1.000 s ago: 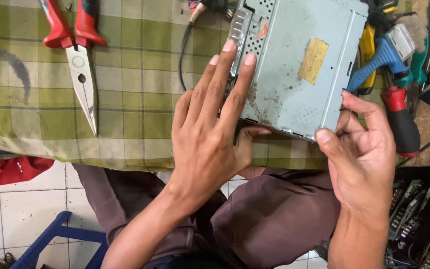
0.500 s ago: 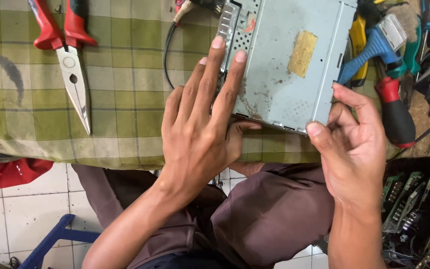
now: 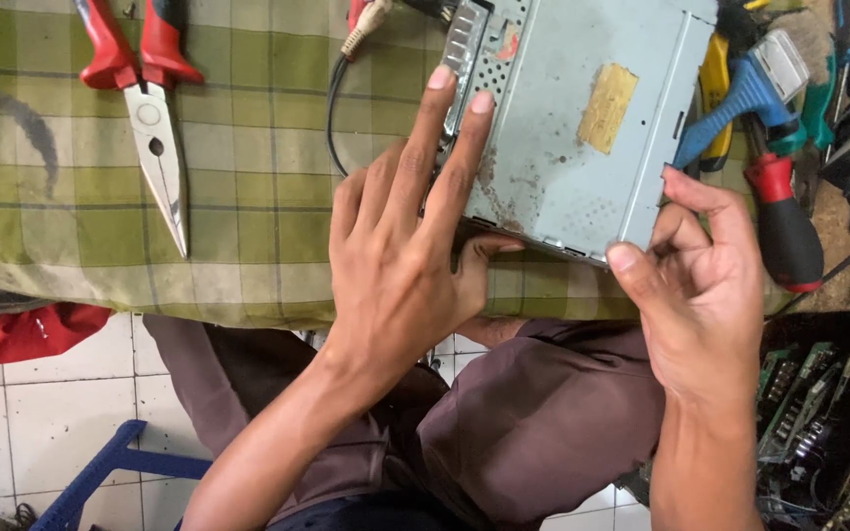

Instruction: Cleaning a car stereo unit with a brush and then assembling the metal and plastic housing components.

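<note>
A grey metal car-stereo casing [image 3: 582, 128] with a worn yellow sticker lies on a green checked cloth [image 3: 248, 197]. My left hand [image 3: 405, 246] rests against its left side, two fingers stretched up along the perforated edge and the thumb tucked under the near edge. At the casing's near right corner my right hand [image 3: 700, 285] pinches the metal between thumb and forefinger. Cables [image 3: 346, 59] run from the casing's far left end.
Red-handled long-nose pliers [image 3: 150, 108] lie on the cloth at the left. Several screwdrivers and blue, yellow and red-handled tools [image 3: 769, 147] are piled to the right. Circuit boards [image 3: 828, 423] lie low on the right. Below are my knees, a tiled floor and a blue stool [image 3: 100, 472].
My left hand has slid slightly up the casing's left side. My right hand's fingers have closed further onto the near right corner. The view has shifted a little.
</note>
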